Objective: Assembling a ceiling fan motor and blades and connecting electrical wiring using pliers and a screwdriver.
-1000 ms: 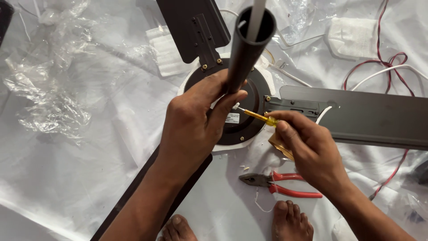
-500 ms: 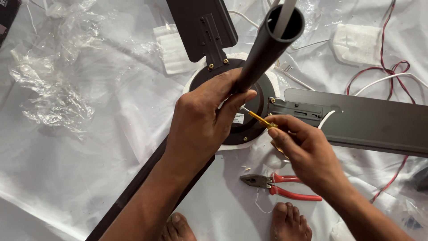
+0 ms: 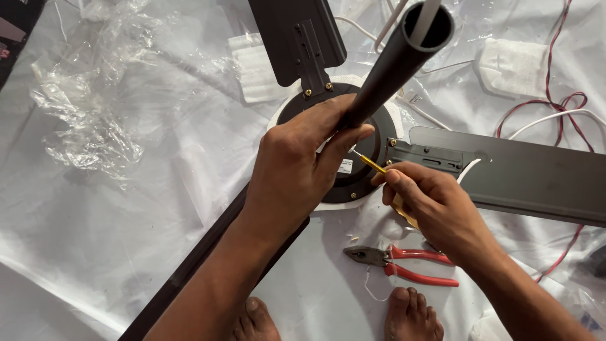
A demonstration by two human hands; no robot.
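Note:
A dark ceiling fan lies on a white sheet, its round motor hub (image 3: pixel 369 170) in the middle. My left hand (image 3: pixel 293 170) grips the base of the dark down rod (image 3: pixel 394 63), which rises towards the camera with white wires inside it. My right hand (image 3: pixel 432 205) holds a yellow-handled screwdriver (image 3: pixel 369 163), its tip pointing at the rod's base by my left thumb. One blade (image 3: pixel 297 35) runs to the top, another blade (image 3: pixel 524 177) to the right, and a third passes under my left forearm.
Red-handled pliers (image 3: pixel 404 262) lie on the sheet just below my right hand. Crumpled clear plastic (image 3: pixel 88 120) sits at the left. Red and white wires (image 3: pixel 562 107) loop at the right near a white pad (image 3: pixel 514 66). My bare feet (image 3: pixel 410 316) show at the bottom edge.
My head has shifted, so the rod's open end now sits further right and higher in view. The screwdriver tip has come closer to the rod's base; both hands keep their hold.

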